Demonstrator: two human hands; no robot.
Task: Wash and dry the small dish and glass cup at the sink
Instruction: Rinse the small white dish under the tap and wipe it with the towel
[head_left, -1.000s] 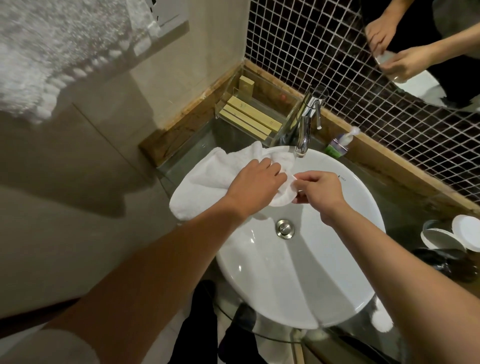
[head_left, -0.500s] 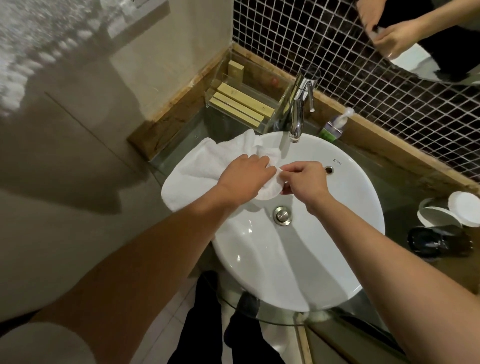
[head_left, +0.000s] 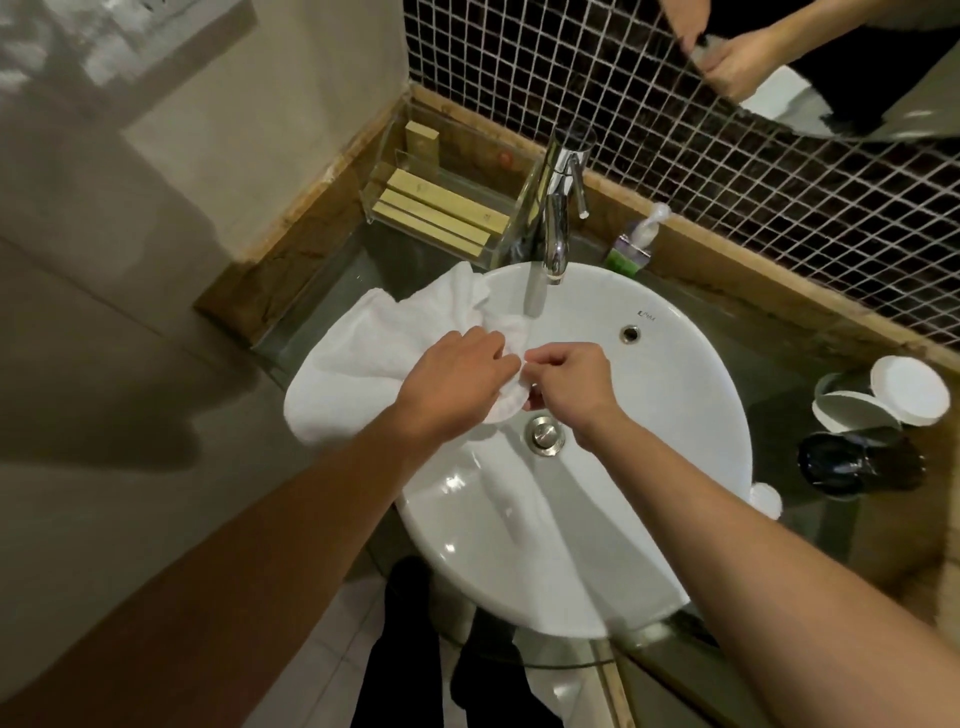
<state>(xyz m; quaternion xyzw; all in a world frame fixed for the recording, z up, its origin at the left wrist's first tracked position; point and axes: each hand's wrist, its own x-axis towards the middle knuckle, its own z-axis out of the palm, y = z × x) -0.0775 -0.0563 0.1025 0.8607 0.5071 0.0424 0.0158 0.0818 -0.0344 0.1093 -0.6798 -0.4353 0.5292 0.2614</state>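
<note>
Over the white sink (head_left: 696, 447), both hands meet on a small round white dish (head_left: 506, 408). My left hand (head_left: 457, 374) presses a white towel (head_left: 379, 353) against the dish from the left. My right hand (head_left: 571, 382) pinches the dish's right edge. Most of the dish is hidden under my fingers and the towel. The towel trails over the sink's left rim. A dark glass cup (head_left: 852, 465) lies on the counter at the right, away from both hands.
A chrome faucet (head_left: 556, 223) stands behind the sink, beside a small pump bottle (head_left: 636, 241). A clear tray with wooden boxes (head_left: 436, 208) sits at the back left. White round lids and a cup (head_left: 878, 400) rest behind the glass. The drain plug (head_left: 544, 435) is below my hands.
Both hands stay together on the dish and towel over the basin. My head has shifted, so the sink sits slightly higher and more to the right in view.
</note>
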